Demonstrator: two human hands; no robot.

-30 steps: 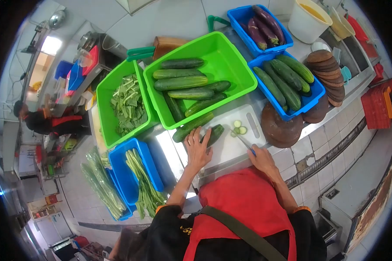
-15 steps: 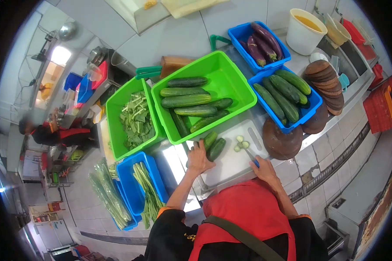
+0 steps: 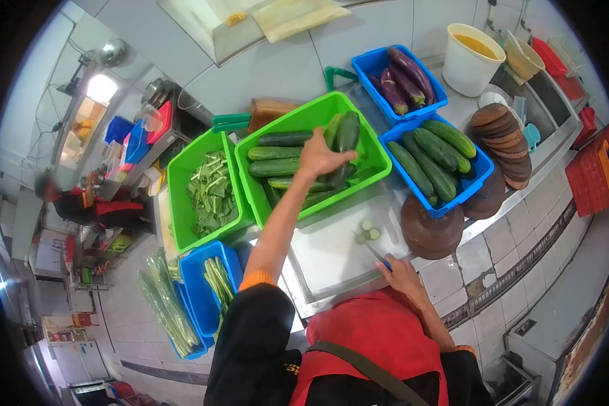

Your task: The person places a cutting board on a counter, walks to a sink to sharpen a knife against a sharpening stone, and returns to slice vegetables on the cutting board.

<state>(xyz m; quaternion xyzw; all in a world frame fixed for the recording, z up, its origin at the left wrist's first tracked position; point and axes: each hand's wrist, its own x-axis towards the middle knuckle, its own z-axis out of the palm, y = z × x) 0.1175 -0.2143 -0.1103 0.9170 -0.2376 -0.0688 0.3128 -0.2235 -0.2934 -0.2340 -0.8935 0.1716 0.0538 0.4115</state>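
My left hand (image 3: 318,157) reaches over the large green bin (image 3: 377,150), its fingers and thumb around two cucumbers. One, a dark green cucumber (image 3: 348,131), points up and away; the lighter one beside it is partly covered by my fingers. More cucumbers (image 3: 275,153) lie in the left half of that bin. Close to my body, my right hand (image 3: 404,276) grips a knife (image 3: 386,262) by its blue handle, with the blade over the white cutting board (image 3: 328,254). Small cut cucumber ends (image 3: 368,231) rest on the board near the blade tip.
Blue bins hold eggplants (image 3: 408,81) and more cucumbers (image 3: 432,159) at the right. Stacked brown round boards (image 3: 501,145) stand beyond them. A green bin of cut leafy greens (image 3: 213,193) sits left. Another person (image 3: 91,206) is at the far left.
My left hand has carried the two cucumbers from the cutting board up and away, over the green bin. My right hand, with the knife, has shifted slightly towards my body.
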